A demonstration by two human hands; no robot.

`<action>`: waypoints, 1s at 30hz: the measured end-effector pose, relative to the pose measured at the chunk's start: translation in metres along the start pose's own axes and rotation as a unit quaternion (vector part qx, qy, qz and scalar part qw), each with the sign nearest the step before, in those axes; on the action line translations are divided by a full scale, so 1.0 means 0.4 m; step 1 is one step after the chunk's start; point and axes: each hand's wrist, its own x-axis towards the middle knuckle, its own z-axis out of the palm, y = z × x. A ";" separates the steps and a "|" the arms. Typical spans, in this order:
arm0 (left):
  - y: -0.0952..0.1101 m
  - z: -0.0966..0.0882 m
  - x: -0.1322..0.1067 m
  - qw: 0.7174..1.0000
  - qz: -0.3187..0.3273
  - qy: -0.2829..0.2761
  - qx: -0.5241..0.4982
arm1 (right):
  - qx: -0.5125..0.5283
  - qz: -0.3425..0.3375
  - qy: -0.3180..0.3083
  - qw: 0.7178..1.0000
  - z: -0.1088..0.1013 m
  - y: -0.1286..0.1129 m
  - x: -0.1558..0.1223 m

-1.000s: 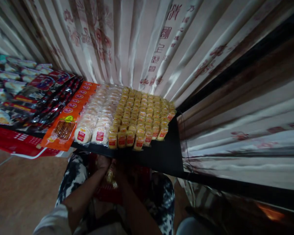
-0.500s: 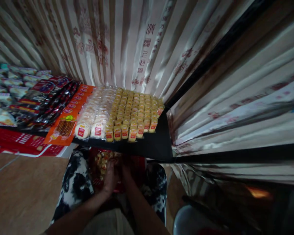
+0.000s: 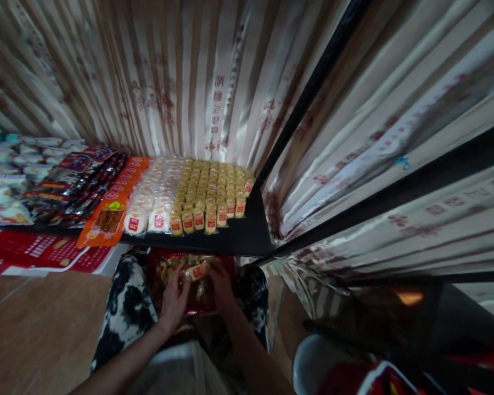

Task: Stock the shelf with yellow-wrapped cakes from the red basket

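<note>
Between my two hands is a small wrapped yellow snack cake [image 3: 196, 271] with a red label. My left hand [image 3: 175, 299] has its fingers closed on the near left end of it. My right hand [image 3: 221, 282] grips the other end, its fingertips partly hidden in shadow. Beneath them, a red bag [image 3: 226, 263] lies in my lap, holding several more wrapped pieces [image 3: 164, 271]. Just ahead on the black shelf [image 3: 247, 238], wrapped yellow cakes [image 3: 209, 192] of the same look stand in close rows.
Left of the yellow cakes lie round white wrapped biscuits [image 3: 158, 216], an orange snack packet [image 3: 107, 219], dark packets [image 3: 76, 186] and white packets [image 3: 8, 184]. A pleated curtain [image 3: 181, 71] hangs behind. A white bucket [image 3: 307, 362] stands on the floor at lower right.
My hands were close together and have moved apart, with a labelled snack cake now showing between them. The view has shifted, so the shelf edge and curtain appear farther left.
</note>
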 end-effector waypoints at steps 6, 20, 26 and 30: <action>0.053 0.013 0.037 0.998 0.042 -0.037 -0.004 | -0.073 -0.098 -0.015 0.992 -0.024 -0.058 -0.009; 0.241 0.164 0.131 0.993 0.073 -0.055 -0.070 | -0.076 -0.241 0.103 0.962 -0.052 -0.169 0.014; 0.358 0.215 0.196 0.989 0.137 -0.063 -0.011 | -0.088 -0.300 0.168 0.935 -0.105 -0.287 0.132; 0.427 0.281 0.258 0.986 0.119 -0.110 -0.040 | -0.132 -0.360 0.189 0.904 -0.110 -0.367 0.204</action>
